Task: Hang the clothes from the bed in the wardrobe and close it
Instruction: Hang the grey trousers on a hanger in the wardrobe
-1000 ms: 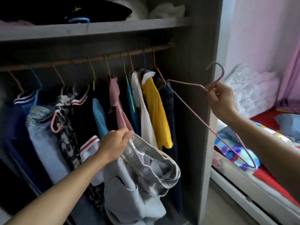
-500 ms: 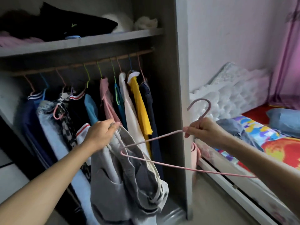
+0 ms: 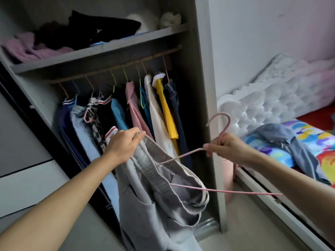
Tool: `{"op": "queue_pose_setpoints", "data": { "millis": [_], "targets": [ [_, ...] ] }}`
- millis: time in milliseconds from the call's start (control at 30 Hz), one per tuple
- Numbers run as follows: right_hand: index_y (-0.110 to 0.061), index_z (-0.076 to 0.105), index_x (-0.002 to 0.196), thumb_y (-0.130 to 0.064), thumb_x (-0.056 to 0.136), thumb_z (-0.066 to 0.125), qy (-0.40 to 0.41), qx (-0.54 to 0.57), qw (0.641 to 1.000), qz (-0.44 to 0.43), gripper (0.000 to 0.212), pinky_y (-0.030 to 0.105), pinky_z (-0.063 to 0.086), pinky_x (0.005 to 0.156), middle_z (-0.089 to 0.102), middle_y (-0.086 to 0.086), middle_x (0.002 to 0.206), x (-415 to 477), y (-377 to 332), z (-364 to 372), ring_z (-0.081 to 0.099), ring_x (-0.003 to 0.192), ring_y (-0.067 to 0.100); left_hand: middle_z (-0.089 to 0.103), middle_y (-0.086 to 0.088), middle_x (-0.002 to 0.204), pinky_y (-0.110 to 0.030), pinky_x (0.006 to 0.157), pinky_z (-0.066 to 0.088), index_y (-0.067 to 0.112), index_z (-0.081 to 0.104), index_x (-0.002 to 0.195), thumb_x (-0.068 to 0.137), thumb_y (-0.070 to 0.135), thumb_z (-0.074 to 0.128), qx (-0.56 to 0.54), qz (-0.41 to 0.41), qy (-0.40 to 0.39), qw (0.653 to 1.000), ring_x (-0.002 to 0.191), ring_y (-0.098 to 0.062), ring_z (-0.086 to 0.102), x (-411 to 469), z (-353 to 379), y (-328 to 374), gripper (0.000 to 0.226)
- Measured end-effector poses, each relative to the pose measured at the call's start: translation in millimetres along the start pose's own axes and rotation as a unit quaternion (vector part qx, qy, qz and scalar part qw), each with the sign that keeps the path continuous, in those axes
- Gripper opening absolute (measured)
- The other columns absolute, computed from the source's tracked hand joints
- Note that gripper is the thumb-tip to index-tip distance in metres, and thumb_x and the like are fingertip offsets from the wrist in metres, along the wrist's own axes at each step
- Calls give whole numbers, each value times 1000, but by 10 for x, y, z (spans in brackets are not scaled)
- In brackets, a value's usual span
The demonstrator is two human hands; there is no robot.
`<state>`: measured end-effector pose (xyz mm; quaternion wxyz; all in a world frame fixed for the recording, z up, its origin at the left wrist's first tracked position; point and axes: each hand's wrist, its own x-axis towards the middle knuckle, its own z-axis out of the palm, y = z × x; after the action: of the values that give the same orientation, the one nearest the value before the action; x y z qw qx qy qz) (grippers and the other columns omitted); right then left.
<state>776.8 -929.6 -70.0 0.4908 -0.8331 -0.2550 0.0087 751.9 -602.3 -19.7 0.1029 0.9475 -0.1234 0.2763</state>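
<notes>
Head view: the left hand [image 3: 125,144] grips the elastic waistband of the grey jersey sweatpants [image 3: 154,205] in front of the open grey wardrobe [image 3: 203,87]. The right hand [image 3: 226,147] clasps the neck of a thin pink wire hanger [image 3: 226,190], which has one arm poked into the waist. Because the waistband is held on one side only, it could slip off the slim wire.

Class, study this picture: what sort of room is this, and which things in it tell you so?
Most likely a bedroom: an open wardrobe with clothes hanging from a rail, and beside it a bed with a tufted white headboard.
</notes>
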Motion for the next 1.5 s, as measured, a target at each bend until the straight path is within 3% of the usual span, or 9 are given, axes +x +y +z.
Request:
{"op": "queue_pose_setpoints", "data": {
  "millis": [267, 467, 700, 900, 1100, 1200, 1267, 1367, 1500],
  "targets": [
    [-3, 68, 73, -25, 95, 56, 37, 226, 973, -22, 34, 12, 26, 38, 40, -6, 41, 0, 16, 487, 32, 36, 5, 42, 3, 51, -35, 55, 33, 18, 39, 67, 93, 50, 33, 52, 48, -2, 997, 60, -27, 51, 112, -23, 316, 42],
    [-10, 65, 65, -26, 93, 55, 86, 307, 946, -50, 34, 14, 25, 35, 37, -2, 40, 92, -226, 418, 29, 34, 10, 55, 2, 87, -32, 62, 39, 18, 53, 89, 96, 53, 27, 85, 49, 36, 994, 82, -22, 58, 75, -177, 155, 44],
    [-13, 68, 62, -25, 95, 57, 53, 370, 927, -13, 37, 19, 24, 37, 33, 1, 45, 260, -312, 871, 23, 40, 13, 48, 8, 54, -25, 51, 23, 19, 47, 60, 89, 68, 33, 197, 125, 92, 968, 52, -17, 56, -277, -277, 19, 59],
    [-5, 71, 79, -35, 89, 64, -52, 386, 921, 28, 33, 26, 24, 47, 37, 3, 56, 397, -478, 1172, 27, 51, 16, 54, 6, 56, -24, 40, 34, 19, 54, 62, 89, 59, 44, 199, 181, 90, 959, 51, -19, 57, -348, -450, -166, 49],
    [-10, 56, 126, -72, 77, 53, -291, 594, 741, 114, 79, 46, 52, 86, 63, 16, 111, 578, -105, 1110, 61, 99, 28, 53, 3, 56, -31, 36, 39, 15, 56, 66, 96, 51, 41, 190, 167, 113, 961, 47, -21, 56, -530, -729, -516, 49],
    [-6, 56, 126, -46, 82, 65, -337, 342, 854, 198, 60, 56, 43, 101, 62, 19, 118, 554, 86, 1393, 62, 104, 29, 51, 2, 57, -32, 37, 39, 13, 55, 67, 98, 47, 41, 220, 166, 131, 952, 47, -21, 55, -593, -870, -647, 49],
    [-9, 59, 125, -35, 82, 69, -427, 184, 867, 182, 50, 49, 49, 95, 64, 14, 118, 486, 128, 1628, 62, 108, 27, 52, 1, 57, -32, 36, 40, 13, 54, 67, 99, 45, 42, 246, 177, 129, 944, 48, -21, 56, -595, -923, -678, 47],
    [-12, 54, 133, -39, 91, 61, -438, 287, 828, 197, 51, 41, 51, 90, 60, 12, 131, 470, 299, 1762, 58, 120, 29, 56, -1, 60, -34, 37, 42, 13, 56, 70, 100, 44, 38, 259, 150, 125, 946, 50, -25, 58, -648, -1022, -789, 46],
    [-20, 57, 130, -50, 82, 64, -278, 421, 818, 276, 57, 43, 51, 88, 65, 10, 126, 471, 445, 1841, 62, 116, 30, 68, -9, 72, -37, 43, 45, 9, 65, 87, 95, 37, 39, 205, 42, 159, 965, 55, -36, 62, -832, -1166, -971, 40]
  ]
}}
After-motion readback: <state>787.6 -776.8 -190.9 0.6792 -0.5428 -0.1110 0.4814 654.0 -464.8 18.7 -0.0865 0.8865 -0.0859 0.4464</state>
